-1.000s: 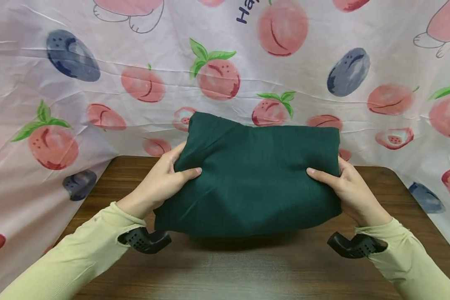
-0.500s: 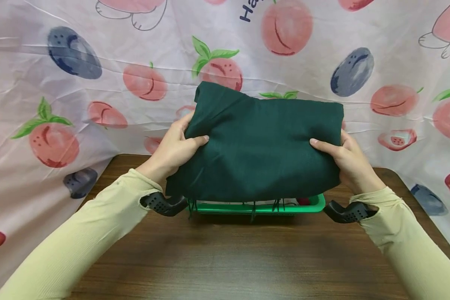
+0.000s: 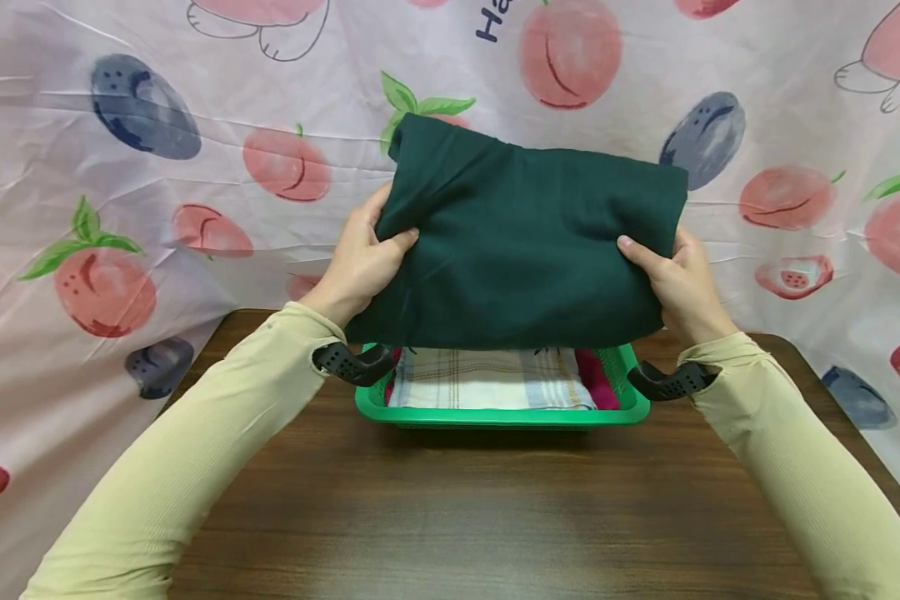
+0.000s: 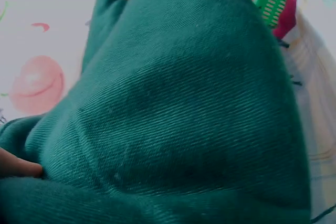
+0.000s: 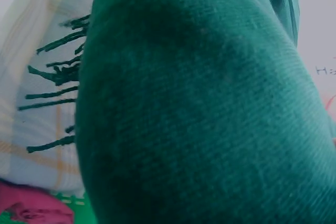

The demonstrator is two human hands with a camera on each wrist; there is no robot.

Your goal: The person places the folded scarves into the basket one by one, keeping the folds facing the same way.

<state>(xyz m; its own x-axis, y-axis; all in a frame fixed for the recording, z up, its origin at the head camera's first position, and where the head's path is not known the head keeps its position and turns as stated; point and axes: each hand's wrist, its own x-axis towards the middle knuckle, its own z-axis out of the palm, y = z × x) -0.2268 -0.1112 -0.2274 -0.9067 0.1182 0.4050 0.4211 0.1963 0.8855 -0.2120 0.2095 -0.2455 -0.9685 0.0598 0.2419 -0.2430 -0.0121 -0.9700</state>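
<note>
A folded dark green scarf is stretched level between my two hands, raised over a green basket. My left hand grips its left end, thumb on the near face and the other fingers behind. At the right end my right hand pinches it the same way. Dark tassels hang from the scarf's underside in the right wrist view. Below, a white plaid cloth lies folded in the basket on top of a magenta cloth. The basket's far part is hidden behind the scarf.
The basket stands on a dark brown wooden table. A fruit-printed curtain hangs behind the table and along its sides. Black wrist mounts stick out under both wrists.
Both hands have lifted the scarf up and away from me, well above the table. The basket's near rim and the plaid and magenta cloths have come into view beneath it.
</note>
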